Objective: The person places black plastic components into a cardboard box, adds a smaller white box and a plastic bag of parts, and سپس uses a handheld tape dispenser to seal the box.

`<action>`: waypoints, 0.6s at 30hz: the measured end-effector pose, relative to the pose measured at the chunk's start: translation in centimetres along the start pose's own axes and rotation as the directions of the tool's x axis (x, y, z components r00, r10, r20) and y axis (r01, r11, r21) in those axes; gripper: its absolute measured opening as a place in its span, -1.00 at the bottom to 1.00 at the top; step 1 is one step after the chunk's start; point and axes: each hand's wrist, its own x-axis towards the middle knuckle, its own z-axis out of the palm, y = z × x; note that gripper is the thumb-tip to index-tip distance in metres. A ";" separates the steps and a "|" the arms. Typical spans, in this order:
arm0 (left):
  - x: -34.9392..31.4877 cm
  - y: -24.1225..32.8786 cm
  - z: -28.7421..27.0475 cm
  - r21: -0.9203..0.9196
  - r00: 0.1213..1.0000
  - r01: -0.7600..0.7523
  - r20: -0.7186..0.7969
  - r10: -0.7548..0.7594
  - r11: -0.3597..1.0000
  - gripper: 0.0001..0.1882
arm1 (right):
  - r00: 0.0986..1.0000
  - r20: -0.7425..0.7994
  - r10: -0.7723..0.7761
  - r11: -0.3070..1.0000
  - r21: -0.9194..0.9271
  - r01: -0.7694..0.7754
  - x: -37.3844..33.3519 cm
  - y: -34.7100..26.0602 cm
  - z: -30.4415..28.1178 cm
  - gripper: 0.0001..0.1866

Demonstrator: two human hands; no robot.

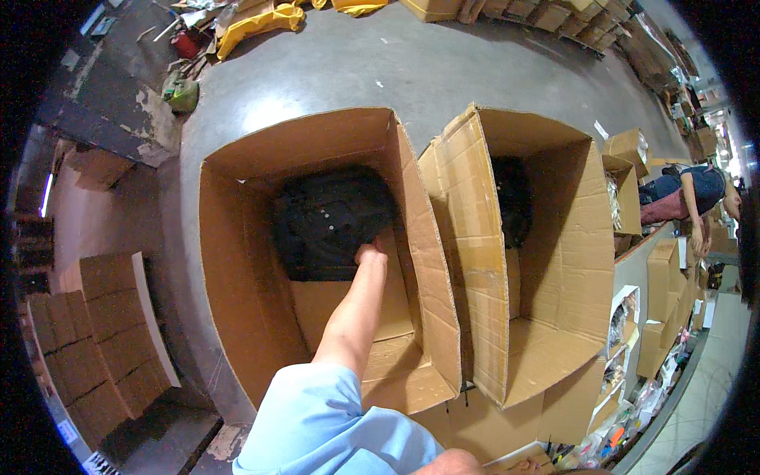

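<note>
The black bundle (324,207) lies inside the open cardboard box (224,261), left of centre, squarish, its long axis hard to tell. Box walls surround it; a second carton (487,261) stands close at right. The left hand (371,252) touches the bundle's lower-right edge, fingers hidden; I cannot tell whether they grip.

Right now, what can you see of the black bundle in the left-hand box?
The black bundle looks broad and rumpled, perhaps plastic or fabric, with small pale spots near its middle. It lies inside the open cardboard box, toward the far end. One of the person's hands appears to touch its near right edge; grip unclear.
</note>
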 end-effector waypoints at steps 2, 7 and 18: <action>-0.5 1.2 0.1 0.025 1.000 0.010 0.016 -0.011 1.000 -0.71 | 1.000 0.008 -0.015 1.000 0.009 0.015 0.4 0.4 -0.2 -0.76; -7.6 2.8 3.6 -0.037 0.993 -0.043 -0.116 0.039 0.998 -0.66 | 1.000 -0.003 0.014 1.000 0.007 -0.014 -0.8 2.0 -0.3 -0.76; -7.5 7.1 5.1 0.024 0.996 -0.012 -0.085 0.014 1.000 -0.75 | 1.000 -0.006 0.012 0.998 0.057 -0.012 -1.7 4.2 -0.3 -0.76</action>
